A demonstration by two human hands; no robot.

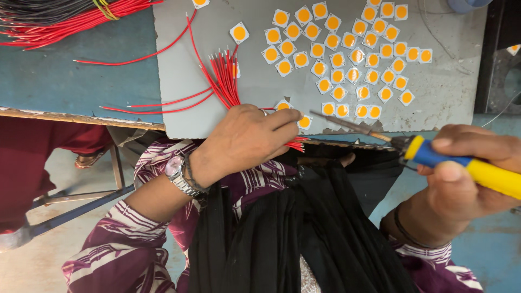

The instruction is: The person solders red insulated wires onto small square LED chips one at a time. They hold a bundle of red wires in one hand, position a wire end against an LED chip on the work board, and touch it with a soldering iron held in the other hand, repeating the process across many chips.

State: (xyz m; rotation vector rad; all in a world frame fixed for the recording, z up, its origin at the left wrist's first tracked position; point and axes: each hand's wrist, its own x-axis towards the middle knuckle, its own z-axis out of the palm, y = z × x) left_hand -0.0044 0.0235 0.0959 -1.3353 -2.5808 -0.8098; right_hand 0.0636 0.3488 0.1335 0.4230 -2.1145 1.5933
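- Nearest you lie your lap's black cloth (282,239) and the purple patterned sleeves (135,239) on both arms.
- Your left wrist wears a metal wristwatch (178,174), just behind the hand.
- Your left hand (247,138) rests at the near edge of the grey board (179,81), knuckles up; its fingers (285,116) are curled closed over a bundle of red wires (225,81), whose cut ends stick out below the fingertips at the board's edge.
- The index fingertip presses beside a small square LED chip (304,122) with a yellow centre, right at that near edge.
- Your right hand (467,173) is wrapped tight around the yellow and blue handle of a soldering iron (434,154); the thumb lies on top of the handle.
- The iron's thin metal tip points left and ends close to the chip by your left fingertip; you cannot tell from this view whether it touches.
- Farther out on the board, many more LED chips (353,54) sit in loose diagonal rows, near one another, some touching.
- The red wires fan away from your left hand across the board, and a few single strands trail left onto the blue table (65,76).
- At the far left corner lies a bigger bunch of red and black wires (65,16).
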